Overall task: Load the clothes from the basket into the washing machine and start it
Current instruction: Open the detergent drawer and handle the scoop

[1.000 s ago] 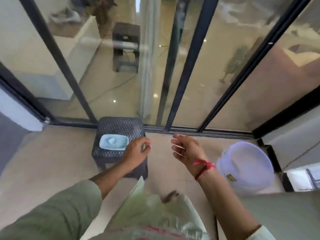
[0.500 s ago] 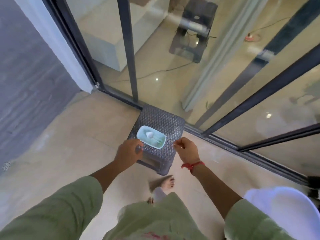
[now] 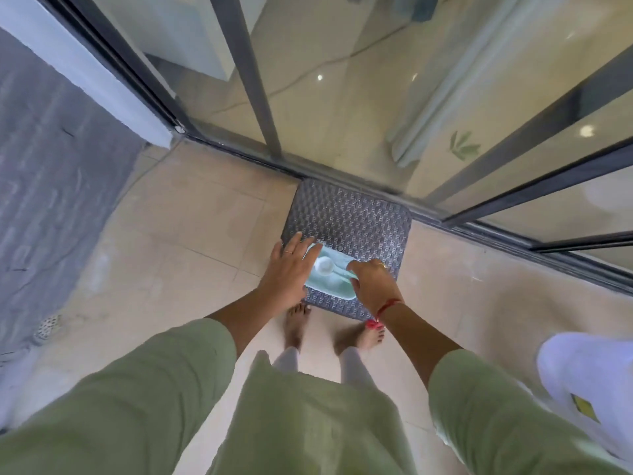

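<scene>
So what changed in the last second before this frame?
Both hands came forward onto the pale blue container: the left hand lies flat over its left end, the right hand pinches its right rim. Earlier they hovered short of it. The container stays on the woven stool, white scoop inside; the white bucket is unmoved.

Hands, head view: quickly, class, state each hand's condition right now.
Left hand: open, straight fingers resting on the pale blue container.
Right hand: fingers curled over the container's right edge, apparently gripping it.
</scene>
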The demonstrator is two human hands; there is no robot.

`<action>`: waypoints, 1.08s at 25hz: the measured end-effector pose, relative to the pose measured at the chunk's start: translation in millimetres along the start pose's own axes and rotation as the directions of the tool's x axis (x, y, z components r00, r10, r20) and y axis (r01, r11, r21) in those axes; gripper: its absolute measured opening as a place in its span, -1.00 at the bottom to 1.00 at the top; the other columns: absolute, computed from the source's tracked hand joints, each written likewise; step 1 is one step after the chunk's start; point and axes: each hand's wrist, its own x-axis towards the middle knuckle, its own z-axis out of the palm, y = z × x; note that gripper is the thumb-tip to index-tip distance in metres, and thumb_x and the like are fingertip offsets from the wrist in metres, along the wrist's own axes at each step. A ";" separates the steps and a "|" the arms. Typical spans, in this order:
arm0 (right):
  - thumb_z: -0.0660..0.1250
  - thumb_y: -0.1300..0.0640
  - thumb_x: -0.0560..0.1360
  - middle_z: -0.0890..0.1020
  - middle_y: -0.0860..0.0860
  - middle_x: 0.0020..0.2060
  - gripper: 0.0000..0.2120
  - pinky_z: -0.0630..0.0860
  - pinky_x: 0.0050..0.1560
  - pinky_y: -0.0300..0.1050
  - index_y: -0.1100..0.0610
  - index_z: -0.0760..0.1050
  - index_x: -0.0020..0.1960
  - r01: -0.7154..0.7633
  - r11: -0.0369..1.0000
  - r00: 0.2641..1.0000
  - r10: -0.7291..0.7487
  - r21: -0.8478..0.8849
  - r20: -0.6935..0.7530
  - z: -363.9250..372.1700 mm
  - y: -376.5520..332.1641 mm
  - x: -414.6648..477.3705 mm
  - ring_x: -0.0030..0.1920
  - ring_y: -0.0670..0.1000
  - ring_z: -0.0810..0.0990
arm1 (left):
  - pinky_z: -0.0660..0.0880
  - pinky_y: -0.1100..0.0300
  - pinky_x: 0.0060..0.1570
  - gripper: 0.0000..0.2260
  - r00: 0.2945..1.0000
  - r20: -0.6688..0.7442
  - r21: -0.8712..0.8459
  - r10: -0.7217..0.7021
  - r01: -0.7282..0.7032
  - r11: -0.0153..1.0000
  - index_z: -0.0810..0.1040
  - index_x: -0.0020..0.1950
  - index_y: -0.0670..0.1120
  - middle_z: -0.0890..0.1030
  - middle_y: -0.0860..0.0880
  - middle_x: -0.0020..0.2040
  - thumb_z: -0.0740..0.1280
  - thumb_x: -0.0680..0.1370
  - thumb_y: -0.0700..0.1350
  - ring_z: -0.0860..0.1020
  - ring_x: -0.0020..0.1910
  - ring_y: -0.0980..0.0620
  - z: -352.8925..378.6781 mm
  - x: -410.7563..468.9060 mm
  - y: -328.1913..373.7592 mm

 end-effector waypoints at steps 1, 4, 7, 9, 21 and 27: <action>0.22 0.13 0.54 0.59 0.14 0.05 -0.70 0.46 0.09 -0.02 0.07 0.45 0.26 0.023 0.999 1.000 -0.022 -0.044 0.018 9.0 0.5 7.5 0.11 0.16 0.53 | 0.07 -0.13 0.42 -0.16 0.999 0.032 0.042 0.003 -0.004 0.999 0.02 0.53 -0.06 0.08 -0.07 0.53 0.46 0.40 -0.05 0.01 0.52 -0.11 3.3 9.3 -4.1; 0.27 0.09 0.52 0.62 0.08 0.08 -0.66 0.40 0.15 0.01 0.08 0.43 0.29 0.017 0.996 1.000 -0.019 -0.091 -0.015 35.3 -0.9 20.3 0.16 0.15 0.50 | 0.02 -0.16 0.43 -0.09 0.991 0.122 0.150 0.058 -0.076 0.986 -0.11 0.54 -0.09 -0.02 -0.06 0.55 0.46 0.42 -0.02 -0.06 0.53 -0.10 16.5 25.2 -12.5; 0.40 0.16 0.41 0.68 0.07 -0.11 -0.80 0.49 0.03 0.04 0.09 0.56 0.03 -0.016 1.000 0.993 0.015 -0.007 -0.121 52.6 -5.5 16.4 -0.03 0.16 0.60 | 0.02 -0.18 0.45 -0.04 0.982 0.152 0.181 0.108 -0.135 0.974 -0.15 0.53 -0.11 -0.02 -0.07 0.55 0.48 0.40 0.00 -0.02 0.53 -0.10 26.2 31.3 -12.1; 0.51 0.22 0.26 0.66 0.03 -0.25 -0.77 0.55 -0.19 -0.06 0.07 0.58 -0.13 0.006 0.998 0.988 -0.016 -0.065 -0.157 53.5 -4.8 12.5 -0.26 0.12 0.63 | 0.08 -0.15 0.44 -0.06 0.985 0.129 0.177 0.113 -0.135 0.975 -0.11 0.54 -0.07 0.06 -0.08 0.53 0.49 0.39 -0.02 0.08 0.51 -0.12 25.4 36.5 -11.9; 0.54 0.25 0.12 0.58 0.00 -0.36 -0.73 0.55 -0.30 -0.09 0.05 0.64 -0.20 0.040 0.927 0.977 -0.115 -0.373 -0.180 15.3 4.2 4.9 -0.34 0.09 0.57 | 0.24 -0.05 0.27 -0.11 0.952 0.079 0.226 0.296 -0.306 0.925 0.07 0.51 -0.03 0.25 -0.08 0.41 0.47 0.32 0.13 0.27 0.34 -0.09 -19.4 51.9 -12.4; 0.17 0.24 0.53 0.61 0.08 -0.04 -0.74 0.53 -0.01 -0.05 0.06 0.57 0.09 -0.114 0.993 0.991 0.116 -0.021 0.065 13.6 3.8 -12.1 0.01 0.12 0.58 | 0.26 0.00 0.25 -0.10 0.972 0.085 0.181 0.218 -0.231 0.956 0.06 0.51 -0.02 0.23 -0.06 0.42 0.49 0.31 0.08 0.27 0.35 -0.08 -4.4 42.3 -17.7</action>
